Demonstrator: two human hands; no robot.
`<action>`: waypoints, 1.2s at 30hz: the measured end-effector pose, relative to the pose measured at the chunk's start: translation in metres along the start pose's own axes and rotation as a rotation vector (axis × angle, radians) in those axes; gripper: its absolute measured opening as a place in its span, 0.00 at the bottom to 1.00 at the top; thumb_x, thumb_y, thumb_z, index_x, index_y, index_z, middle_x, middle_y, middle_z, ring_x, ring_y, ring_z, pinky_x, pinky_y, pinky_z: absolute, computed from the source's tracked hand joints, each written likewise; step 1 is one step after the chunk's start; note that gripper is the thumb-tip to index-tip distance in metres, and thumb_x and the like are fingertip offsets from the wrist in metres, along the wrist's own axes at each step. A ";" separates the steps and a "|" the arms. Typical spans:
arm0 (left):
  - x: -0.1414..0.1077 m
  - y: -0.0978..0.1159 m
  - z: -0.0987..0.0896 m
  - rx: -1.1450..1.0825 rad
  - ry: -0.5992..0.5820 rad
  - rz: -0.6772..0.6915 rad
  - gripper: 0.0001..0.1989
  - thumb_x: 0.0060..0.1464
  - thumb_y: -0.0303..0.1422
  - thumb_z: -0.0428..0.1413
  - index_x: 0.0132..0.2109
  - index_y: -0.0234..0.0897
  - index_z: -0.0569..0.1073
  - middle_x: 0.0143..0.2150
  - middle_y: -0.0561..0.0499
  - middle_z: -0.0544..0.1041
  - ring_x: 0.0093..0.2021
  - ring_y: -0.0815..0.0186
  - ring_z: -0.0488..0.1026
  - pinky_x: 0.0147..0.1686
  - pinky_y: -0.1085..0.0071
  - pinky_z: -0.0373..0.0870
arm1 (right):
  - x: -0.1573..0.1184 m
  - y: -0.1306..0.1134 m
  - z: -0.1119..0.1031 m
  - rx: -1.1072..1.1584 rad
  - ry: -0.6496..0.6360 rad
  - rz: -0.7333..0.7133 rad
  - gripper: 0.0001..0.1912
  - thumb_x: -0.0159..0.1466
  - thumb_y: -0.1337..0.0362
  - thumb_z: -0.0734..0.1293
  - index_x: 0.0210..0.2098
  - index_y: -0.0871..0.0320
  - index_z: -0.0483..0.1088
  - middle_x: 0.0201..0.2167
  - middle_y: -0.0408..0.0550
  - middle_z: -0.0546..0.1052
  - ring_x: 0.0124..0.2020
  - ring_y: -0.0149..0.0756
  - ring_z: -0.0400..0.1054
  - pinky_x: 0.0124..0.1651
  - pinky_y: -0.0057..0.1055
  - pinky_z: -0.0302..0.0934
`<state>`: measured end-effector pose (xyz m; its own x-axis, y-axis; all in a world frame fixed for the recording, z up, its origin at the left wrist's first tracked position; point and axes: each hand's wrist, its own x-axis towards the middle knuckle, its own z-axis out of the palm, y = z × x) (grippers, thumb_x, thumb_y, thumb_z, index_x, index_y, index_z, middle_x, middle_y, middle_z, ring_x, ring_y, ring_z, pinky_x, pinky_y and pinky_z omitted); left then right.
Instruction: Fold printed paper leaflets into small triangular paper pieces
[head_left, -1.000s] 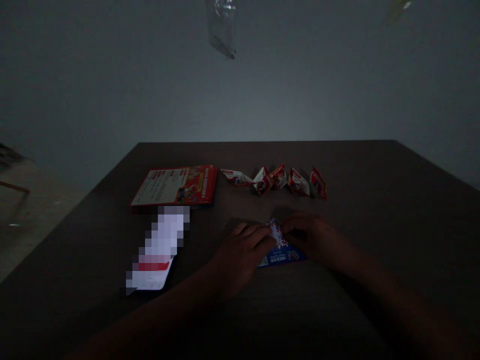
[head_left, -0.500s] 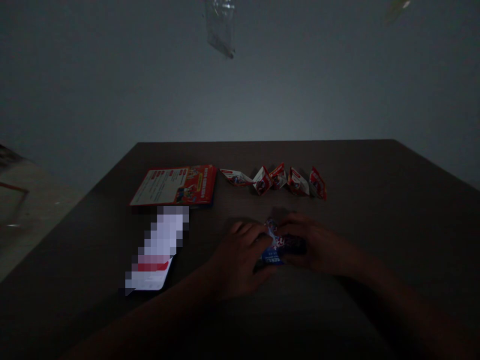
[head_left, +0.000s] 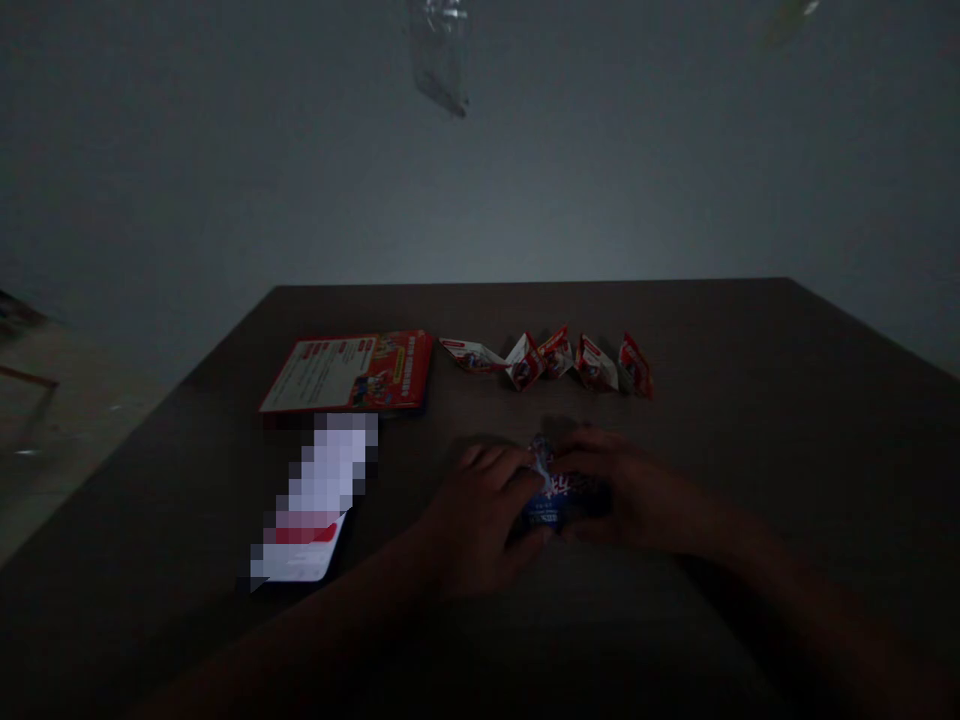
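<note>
Between my two hands, low over the table, is a crumpled or folded blue printed piece of paper [head_left: 546, 515] with white and red lettering. My left hand [head_left: 487, 515] grips its left side, fingers bent and thumb at the near edge. From the other side my right hand [head_left: 619, 490] holds it, with curled fingers over the top and the thumb near the front. The hands cover much of the paper, and the dim light hides its exact shape.
Beyond my hands stands a zigzag row of folded red-and-white printed paper [head_left: 525, 362]. To the left lies a stack of red printed leaflets [head_left: 337, 375], with a lit phone [head_left: 322, 500] in front of it. The dark table [head_left: 750, 400] meets a grey wall [head_left: 600, 150].
Both hands stay in nearly the same place. The blue paper has shifted slightly between them, showing more blue by the right fingers.
</note>
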<state>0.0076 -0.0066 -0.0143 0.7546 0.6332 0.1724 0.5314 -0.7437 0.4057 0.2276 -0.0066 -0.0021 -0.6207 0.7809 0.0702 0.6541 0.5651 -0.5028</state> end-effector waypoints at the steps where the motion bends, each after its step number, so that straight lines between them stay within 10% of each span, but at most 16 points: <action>1: 0.000 0.000 0.000 0.001 -0.001 -0.001 0.20 0.54 0.38 0.54 0.52 0.36 0.68 0.54 0.42 0.67 0.52 0.54 0.63 0.52 0.57 0.57 | 0.000 0.000 0.000 -0.003 -0.003 0.000 0.24 0.51 0.59 0.73 0.47 0.55 0.70 0.46 0.49 0.70 0.49 0.42 0.63 0.53 0.39 0.57; 36: 0.000 0.001 -0.003 -0.017 0.009 0.001 0.15 0.57 0.34 0.50 0.50 0.38 0.70 0.53 0.43 0.68 0.52 0.55 0.63 0.51 0.56 0.57 | -0.001 -0.005 -0.005 0.103 -0.039 -0.019 0.15 0.57 0.60 0.70 0.44 0.53 0.72 0.48 0.50 0.71 0.51 0.42 0.64 0.55 0.41 0.57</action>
<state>0.0066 -0.0067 -0.0118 0.7513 0.6347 0.1808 0.5240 -0.7403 0.4212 0.2269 -0.0093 0.0045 -0.6504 0.7581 0.0475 0.5953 0.5475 -0.5881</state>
